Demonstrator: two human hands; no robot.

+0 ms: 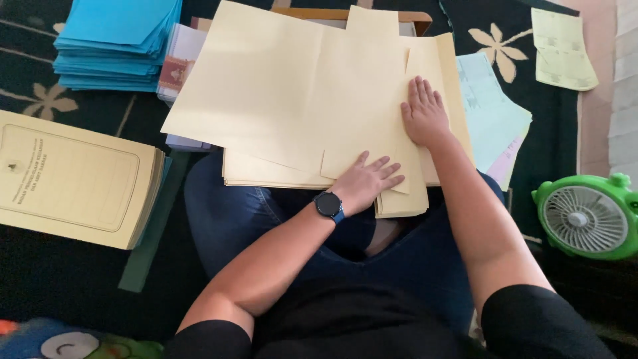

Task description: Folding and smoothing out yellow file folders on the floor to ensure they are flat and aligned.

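A stack of cream paper folders (292, 100) lies across my lap and reaches up toward a wooden tray. My left hand (365, 181), with a dark watch on its wrist, rests flat on the stack's near edge, fingers spread. My right hand (424, 114) presses flat on the right side of the top sheets, fingers apart. Neither hand grips anything. The top folder lies skewed over the ones below.
A pile of blue folders (116, 43) sits at far left. A stack of printed yellow folders (73, 179) lies at left on the dark patterned carpet. Pale blue and pink sheets (492, 116) lie right of the lap. A green fan (588, 216) stands at right, and a yellow sheet (563, 50) lies at top right.
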